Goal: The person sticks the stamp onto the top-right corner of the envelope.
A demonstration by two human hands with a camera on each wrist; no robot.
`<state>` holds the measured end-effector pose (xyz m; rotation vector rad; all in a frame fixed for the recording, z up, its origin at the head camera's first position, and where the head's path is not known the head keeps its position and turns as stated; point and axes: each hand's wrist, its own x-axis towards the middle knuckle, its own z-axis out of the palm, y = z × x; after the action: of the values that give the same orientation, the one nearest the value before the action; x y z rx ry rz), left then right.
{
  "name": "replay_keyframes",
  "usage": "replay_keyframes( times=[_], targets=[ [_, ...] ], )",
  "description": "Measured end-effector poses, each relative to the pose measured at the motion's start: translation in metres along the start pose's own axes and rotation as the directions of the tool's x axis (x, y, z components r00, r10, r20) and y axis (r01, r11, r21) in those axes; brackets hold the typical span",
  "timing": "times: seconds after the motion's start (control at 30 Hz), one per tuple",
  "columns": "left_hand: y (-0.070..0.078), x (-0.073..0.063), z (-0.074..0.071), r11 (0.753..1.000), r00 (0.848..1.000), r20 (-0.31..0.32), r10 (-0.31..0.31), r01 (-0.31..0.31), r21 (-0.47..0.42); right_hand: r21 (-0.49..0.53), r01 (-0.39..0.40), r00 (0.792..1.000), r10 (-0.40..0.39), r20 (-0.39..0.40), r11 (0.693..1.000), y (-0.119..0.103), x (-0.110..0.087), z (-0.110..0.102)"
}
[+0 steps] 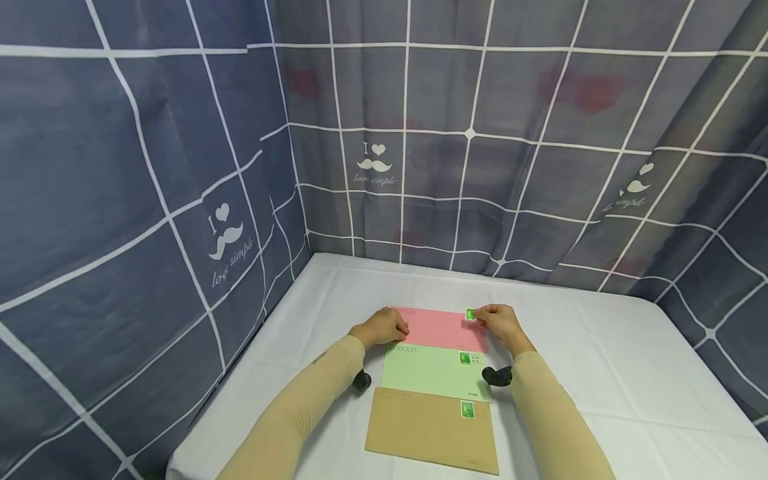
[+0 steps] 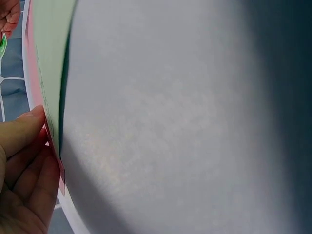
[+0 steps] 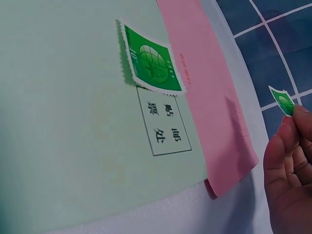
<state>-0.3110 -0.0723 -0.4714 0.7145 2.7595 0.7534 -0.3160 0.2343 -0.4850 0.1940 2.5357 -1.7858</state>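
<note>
A pink envelope (image 1: 441,328) lies at the far end of a column of envelopes, its left edge pinched by my left hand (image 1: 384,327), as the left wrist view shows with the thumb (image 2: 22,129) on it. Between thumb and fingertips, my right hand (image 1: 503,324) pinches a small green postage stamp (image 3: 282,101) above the pink envelope's upper right corner. Below lies a light green envelope (image 1: 429,373) with a green stamp (image 3: 153,63) next to its printed box (image 3: 165,127). Nearest me is a brown envelope (image 1: 429,430) bearing another green stamp (image 1: 467,409).
The envelopes overlap slightly on a table with a white cloth (image 1: 630,373). Dark blue-grey checked curtains (image 1: 432,160) stand behind the table and along its sides. Black wrist devices (image 1: 497,377) sit beneath both forearms.
</note>
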Motion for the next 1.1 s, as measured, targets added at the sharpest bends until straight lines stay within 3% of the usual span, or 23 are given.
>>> replay_keyframes(
  times=[0.57, 1.1],
  targets=[
    [0.000, 0.000, 0.001, 1.000, 1.000, 0.009, -0.014, 0.014, 0.000, 0.088, 0.075, 0.993, -0.083, 0.090, 0.993, 0.006, 0.002, 0.008],
    [-0.001, 0.003, 0.001, 1.000, 1.000, 0.008, -0.017, 0.017, 0.015, 0.138, 0.037, 0.997, -0.046, 0.065, 0.990, 0.009, 0.000, 0.011]
  ],
)
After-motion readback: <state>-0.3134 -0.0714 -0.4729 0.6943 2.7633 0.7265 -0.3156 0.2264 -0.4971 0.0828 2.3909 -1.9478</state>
